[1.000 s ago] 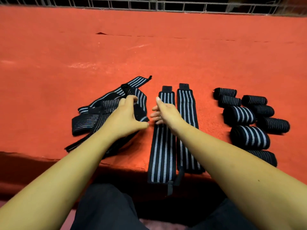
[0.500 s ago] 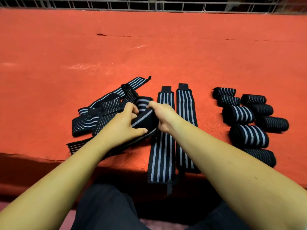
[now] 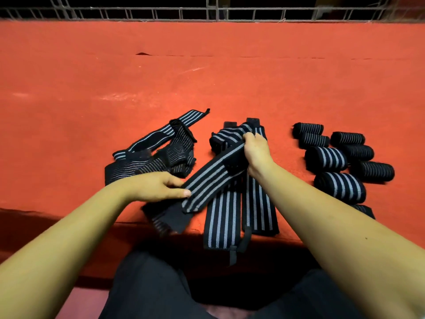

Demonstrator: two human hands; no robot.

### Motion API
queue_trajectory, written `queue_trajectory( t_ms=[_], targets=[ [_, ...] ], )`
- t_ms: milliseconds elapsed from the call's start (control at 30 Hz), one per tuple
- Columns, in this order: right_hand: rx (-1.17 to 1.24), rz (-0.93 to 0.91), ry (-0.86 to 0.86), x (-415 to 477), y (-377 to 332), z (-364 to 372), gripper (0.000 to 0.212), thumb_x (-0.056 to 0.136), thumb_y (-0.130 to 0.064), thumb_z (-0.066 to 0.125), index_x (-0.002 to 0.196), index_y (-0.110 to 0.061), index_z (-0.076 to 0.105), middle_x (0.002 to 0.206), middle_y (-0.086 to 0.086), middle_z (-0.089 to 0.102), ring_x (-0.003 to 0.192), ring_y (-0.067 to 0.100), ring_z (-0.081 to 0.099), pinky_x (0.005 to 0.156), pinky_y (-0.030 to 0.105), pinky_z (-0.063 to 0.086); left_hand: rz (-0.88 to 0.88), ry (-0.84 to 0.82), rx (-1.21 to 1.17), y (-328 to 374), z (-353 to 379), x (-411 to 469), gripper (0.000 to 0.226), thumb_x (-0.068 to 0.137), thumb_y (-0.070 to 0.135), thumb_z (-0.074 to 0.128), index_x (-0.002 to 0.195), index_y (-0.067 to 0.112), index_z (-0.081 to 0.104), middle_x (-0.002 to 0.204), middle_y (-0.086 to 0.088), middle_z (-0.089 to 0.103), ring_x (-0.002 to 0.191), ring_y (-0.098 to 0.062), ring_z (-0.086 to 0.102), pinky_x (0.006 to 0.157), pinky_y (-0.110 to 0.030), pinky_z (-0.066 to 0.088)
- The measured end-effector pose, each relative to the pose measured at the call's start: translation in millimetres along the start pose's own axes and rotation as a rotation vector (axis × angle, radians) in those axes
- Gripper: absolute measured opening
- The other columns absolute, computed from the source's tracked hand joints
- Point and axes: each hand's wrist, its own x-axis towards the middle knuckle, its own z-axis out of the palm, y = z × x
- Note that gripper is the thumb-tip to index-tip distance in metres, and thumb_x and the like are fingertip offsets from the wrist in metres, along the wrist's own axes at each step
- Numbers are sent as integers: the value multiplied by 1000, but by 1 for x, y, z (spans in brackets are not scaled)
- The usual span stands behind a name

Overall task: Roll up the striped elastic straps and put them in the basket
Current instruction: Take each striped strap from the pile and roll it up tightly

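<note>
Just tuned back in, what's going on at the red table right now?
A person holds one striped strap stretched between both hands: the right hand grips its far end, and the left hand pinches the near end. It is not yet rolled. Two flat straps lie under it, with a tangled pile to the left and finished rolls on the right of the table.

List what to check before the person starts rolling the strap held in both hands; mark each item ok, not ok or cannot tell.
1. Right hand grips the held strap at its far end: ok.
2. Left hand pinches its near part: ok.
3. Strap laid out straight: not ok, it doubles back by the right hand.
4. Clear of other straps: not ok, it crosses the flat straps.
5. Basket within reach: cannot tell, none identifiable.
</note>
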Motion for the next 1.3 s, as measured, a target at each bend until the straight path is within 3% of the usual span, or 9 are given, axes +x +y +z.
queue_trajectory(
  t_ms=[100,200,300,500,800,967,1067,1167,1300],
  targets=[
    [-9,30,-35,0,5,-8,27,89,-31,48,107,-16,62,100,5,67,91,22,65,84,40,57,-13,-71,-216,-12,19,-5,35,103,38,45,87,32,75,89,20,71,88,4,63,87,-15,45],
    [-38,133,-86,0,9,-13,58,89,-48,53,144,-31,42,131,1,62,109,25,65,91,51,55,2,-63,-284,-23,25,-3,29,105,23,45,102,19,73,106,1,75,99,-3,65,93,-19,48],
    [41,151,-102,-7,3,-15,39,100,-42,49,136,-28,50,124,4,67,106,26,68,89,50,56,-26,17,-229,-36,27,5,27,102,13,53,90,24,75,96,5,75,90,-2,65,88,-22,47],
    [473,183,9,-6,-8,-29,31,99,-22,52,123,-4,61,114,19,71,100,35,71,87,52,57,-479,763,85,-57,9,18,22,99,21,55,110,15,73,115,-15,71,113,-33,62,91,-36,45],
    [553,149,-44,-20,-35,-51,23,93,-29,56,88,-9,67,87,12,71,78,30,68,86,44,54,-665,718,390,-42,9,24,30,92,9,47,116,0,62,118,-26,63,106,-42,61,89,-46,51],
    [517,193,-182,-40,-47,-53,21,84,-18,52,68,-9,62,70,9,66,61,26,65,69,34,55,-115,888,315,4,15,46,27,95,31,56,111,11,66,111,-13,55,111,-35,52,93,-44,43],
    [502,176,-272,-51,-57,-47,19,82,-7,40,65,-8,50,65,13,61,61,30,64,76,40,55,132,715,-204,61,15,47,26,98,46,53,109,25,64,107,2,65,101,-8,61,87,-27,45],
    [503,126,-379,-60,-68,-46,43,83,1,29,54,0,60,65,20,66,75,37,66,96,52,51,247,494,-264,95,22,43,47,83,53,70,123,33,56,118,14,65,99,12,58,83,-10,43],
    [454,10,-376,-61,-75,-46,39,74,12,28,92,15,63,98,35,61,99,51,63,98,62,48,293,565,-58,102,25,48,33,83,41,77,107,26,61,101,4,55,90,-4,53,75,-20,39]
  ],
)
